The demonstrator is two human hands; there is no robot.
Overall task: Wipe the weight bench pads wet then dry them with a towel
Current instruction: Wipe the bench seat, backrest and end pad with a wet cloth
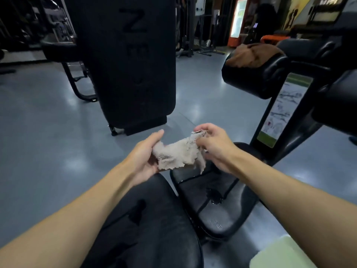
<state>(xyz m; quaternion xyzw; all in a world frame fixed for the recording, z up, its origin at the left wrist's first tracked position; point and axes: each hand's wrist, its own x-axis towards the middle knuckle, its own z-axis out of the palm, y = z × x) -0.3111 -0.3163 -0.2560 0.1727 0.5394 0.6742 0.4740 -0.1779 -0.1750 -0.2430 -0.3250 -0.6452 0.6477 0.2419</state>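
In the middle of the frame, the left hand and right hand each grip one end of a crumpled beige cloth. Below it sit two black bench pads.

Dim gym, light from overhead: soft white glare patches on the grey floor at mid-left and centre. Upper third is underexposed and smeared. The lit cooler at upper right blows out. Strong wide-angle bending at the edges. Cloth at centre is fairly sharp. The black pads show faint sheen and little detail.
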